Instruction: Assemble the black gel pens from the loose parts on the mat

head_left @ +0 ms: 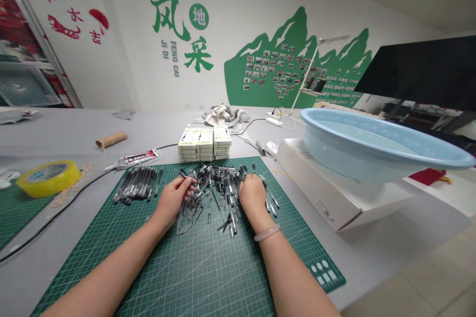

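A loose heap of black and clear pen parts (pixel 213 183) is spread over the green cutting mat (pixel 201 272). At the heap's left side, my left hand (pixel 174 199) pinches a thin dark pen part between thumb and fingers. My right hand (pixel 253 194) is curled over the heap's right side, its fingertips hidden behind the knuckles, so what it holds cannot be made out. To the left, several assembled-looking black pens (pixel 136 184) lie side by side in a row. Black scissors or a similar crossed dark piece (pixel 225 223) lie in front of the heap.
Stacked small white-green boxes (pixel 197 144) stand behind the mat. On the right, a blue basin (pixel 357 146) rests on a white carton (pixel 316 183). Yellow tape (pixel 48 178), a glue packet (pixel 137 157), a brown roll (pixel 111 139) and a black cable (pixel 67 213) lie at left.
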Tool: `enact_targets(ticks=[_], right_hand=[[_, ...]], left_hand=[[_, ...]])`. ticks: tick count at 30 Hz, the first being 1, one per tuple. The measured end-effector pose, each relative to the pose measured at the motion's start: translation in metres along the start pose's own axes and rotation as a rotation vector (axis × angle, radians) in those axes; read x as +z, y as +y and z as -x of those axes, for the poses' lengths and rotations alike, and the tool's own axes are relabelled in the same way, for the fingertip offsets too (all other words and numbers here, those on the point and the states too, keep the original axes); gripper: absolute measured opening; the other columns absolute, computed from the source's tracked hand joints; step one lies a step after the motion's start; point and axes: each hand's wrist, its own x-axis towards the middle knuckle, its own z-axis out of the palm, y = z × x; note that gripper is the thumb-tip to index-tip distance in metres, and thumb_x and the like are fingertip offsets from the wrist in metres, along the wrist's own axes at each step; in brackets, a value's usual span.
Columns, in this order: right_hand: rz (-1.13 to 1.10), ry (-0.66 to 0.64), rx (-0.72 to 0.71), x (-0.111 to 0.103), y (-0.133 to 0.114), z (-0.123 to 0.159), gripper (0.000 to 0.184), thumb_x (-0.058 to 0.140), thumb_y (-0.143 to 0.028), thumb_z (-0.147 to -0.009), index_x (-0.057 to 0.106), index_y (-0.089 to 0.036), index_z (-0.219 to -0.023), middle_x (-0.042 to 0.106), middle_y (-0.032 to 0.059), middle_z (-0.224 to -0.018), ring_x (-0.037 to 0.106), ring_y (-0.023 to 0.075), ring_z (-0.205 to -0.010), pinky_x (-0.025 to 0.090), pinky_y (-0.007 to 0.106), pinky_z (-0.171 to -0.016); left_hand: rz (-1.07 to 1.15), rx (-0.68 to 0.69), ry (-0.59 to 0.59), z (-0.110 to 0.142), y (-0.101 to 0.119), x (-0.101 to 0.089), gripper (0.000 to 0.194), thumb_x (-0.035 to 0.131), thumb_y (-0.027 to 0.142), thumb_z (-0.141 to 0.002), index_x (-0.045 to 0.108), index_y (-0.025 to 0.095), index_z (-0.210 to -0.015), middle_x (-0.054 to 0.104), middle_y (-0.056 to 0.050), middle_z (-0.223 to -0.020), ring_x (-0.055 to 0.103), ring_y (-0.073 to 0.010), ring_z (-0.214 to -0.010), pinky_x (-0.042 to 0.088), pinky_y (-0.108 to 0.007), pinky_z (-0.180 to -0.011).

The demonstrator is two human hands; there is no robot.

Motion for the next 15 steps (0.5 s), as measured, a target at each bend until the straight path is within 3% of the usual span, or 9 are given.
enact_targets(ticks=[4, 8, 15], right_hand=[[-0.298, 0.042, -0.113, -0.008, -0.014, 0.005, 0.007, 0.052, -0.018, -0.085, 0.059, -0.015, -0.086, 0.063, 0.0109, -0.089, 0.055, 0.0229, -0.088, 0.040, 0.033, -0.078], [-0.639, -0.133, -0.307, -0.007, -0.033, 0.019, 0.006, 0.055, -0.020, -0.085, 0.057, -0.019, -0.091, 0.063, 0.0032, -0.084, 0.056, 0.0180, -0.081, 0.041, 0.029, -0.073], [-0.755, -0.224, -0.366, 0.001, -0.043, 0.031, 0.008, 0.057, -0.015, -0.083, 0.057, -0.020, -0.090, 0.062, 0.0021, -0.084, 0.054, 0.0172, -0.082, 0.041, 0.029, -0.074]], left_hand=[[0.260, -0.062, 0.002, 0.001, 0.007, 0.000, 0.034, 0.070, 0.045, -0.072, 0.068, 0.014, -0.086, 0.062, -0.003, -0.073, 0.051, -0.0093, -0.061, 0.041, -0.017, -0.053], [0.514, -0.108, -0.018, 0.000, 0.015, -0.003, 0.024, 0.072, 0.034, -0.074, 0.067, 0.013, -0.084, 0.060, -0.002, -0.072, 0.050, -0.0077, -0.061, 0.042, -0.016, -0.053], [0.562, -0.083, -0.018, -0.002, 0.023, -0.008, 0.019, 0.072, 0.030, -0.074, 0.066, 0.013, -0.080, 0.058, -0.002, -0.070, 0.049, -0.0077, -0.060, 0.044, -0.016, -0.052]])
